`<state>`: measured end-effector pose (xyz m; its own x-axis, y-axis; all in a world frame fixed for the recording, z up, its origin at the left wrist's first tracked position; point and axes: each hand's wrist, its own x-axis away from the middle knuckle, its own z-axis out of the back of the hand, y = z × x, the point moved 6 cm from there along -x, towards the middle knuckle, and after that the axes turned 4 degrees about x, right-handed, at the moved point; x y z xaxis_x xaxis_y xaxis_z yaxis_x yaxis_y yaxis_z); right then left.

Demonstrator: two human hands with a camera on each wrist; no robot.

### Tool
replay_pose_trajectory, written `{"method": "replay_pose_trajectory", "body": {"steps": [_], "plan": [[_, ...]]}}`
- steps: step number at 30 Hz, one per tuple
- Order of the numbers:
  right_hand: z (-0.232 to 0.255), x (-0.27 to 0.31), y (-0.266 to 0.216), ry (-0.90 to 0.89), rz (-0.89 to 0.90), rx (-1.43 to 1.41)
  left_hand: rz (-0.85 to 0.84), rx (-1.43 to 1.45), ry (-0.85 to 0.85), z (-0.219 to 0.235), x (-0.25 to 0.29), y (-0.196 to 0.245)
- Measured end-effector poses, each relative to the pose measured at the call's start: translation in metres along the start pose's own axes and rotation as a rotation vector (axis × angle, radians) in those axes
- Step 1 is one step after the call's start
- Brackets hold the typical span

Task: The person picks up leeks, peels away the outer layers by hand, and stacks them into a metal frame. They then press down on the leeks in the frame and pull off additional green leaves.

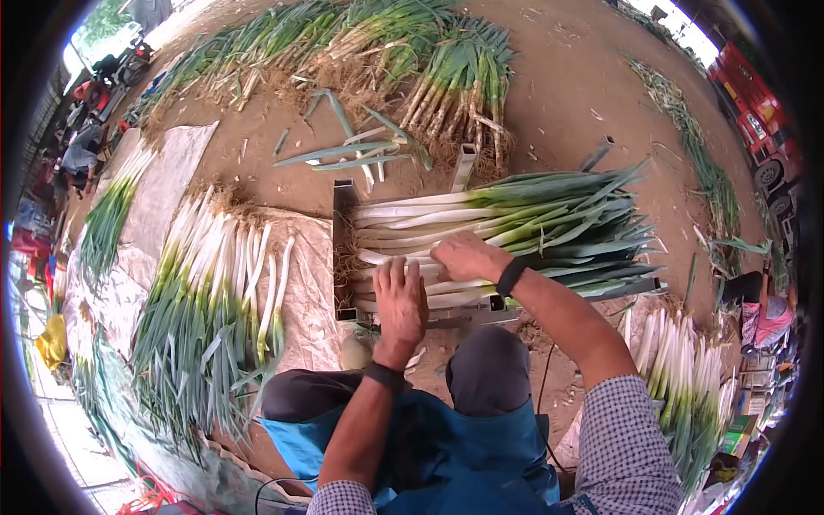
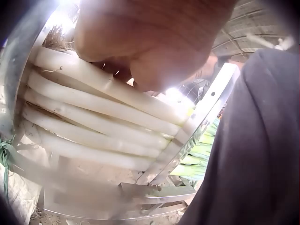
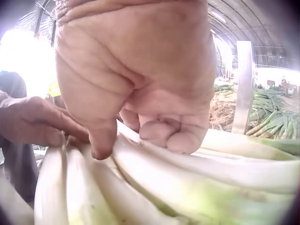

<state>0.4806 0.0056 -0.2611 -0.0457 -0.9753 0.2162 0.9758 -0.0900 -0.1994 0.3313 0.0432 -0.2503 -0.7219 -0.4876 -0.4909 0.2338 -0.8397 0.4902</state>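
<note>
Long green onions (image 1: pixel 515 215) with thick white stalks lie side by side in a metal rack (image 1: pixel 343 202). Their roots are by its upright end at the left, and the leaves fan out to the right. My left hand (image 1: pixel 401 305) rests over the near white stalks with its fingers fairly straight. Beside it, my right hand (image 1: pixel 470 257), with a dark band at the wrist, lies on top of the stalks. In the right wrist view its fingers (image 3: pixel 161 133) are curled and the thumb presses down between stalks, with a green onion (image 3: pixel 136 164) between thumb and fingers.
Bundled green onions lie on a sheet at left (image 1: pixel 215 292) and on the ground at right (image 1: pixel 682 369). Rooty, untrimmed ones (image 1: pixel 455 86) are heaped beyond the rack. Cut leaves (image 1: pixel 352 150) litter the dirt floor. A metal post (image 1: pixel 463 167) rises from the rack's far side.
</note>
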Motion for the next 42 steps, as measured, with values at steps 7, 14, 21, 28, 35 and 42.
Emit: {"method": "replay_pose_trajectory", "body": {"steps": [7, 14, 21, 28, 35, 42], "plan": [[0.017, 0.038, 0.021, 0.147, -0.084, -0.066, 0.116, 0.151, -0.211, -0.035, -0.014, -0.049], [0.030, 0.115, 0.054, 0.537, -0.134, 0.201, 0.204, 0.141, -0.259, -0.027, -0.011, -0.061], [0.089, 0.216, 0.074, 1.183, -0.423, -0.009, 0.154, 0.159, -0.169, -0.032, -0.006, -0.068], [0.082, 0.226, 0.113, 0.890, -0.433, -0.248, 0.182, 0.128, -0.252, -0.048, -0.011, -0.078], [0.036, 0.167, 0.126, 0.418, -0.749, -0.127, 0.146, 0.147, -0.119, -0.039, -0.004, -0.065], [0.052, 0.269, 0.224, 1.294, -1.017, -0.374, 0.125, 0.124, -0.110, -0.041, -0.003, -0.066]]}}
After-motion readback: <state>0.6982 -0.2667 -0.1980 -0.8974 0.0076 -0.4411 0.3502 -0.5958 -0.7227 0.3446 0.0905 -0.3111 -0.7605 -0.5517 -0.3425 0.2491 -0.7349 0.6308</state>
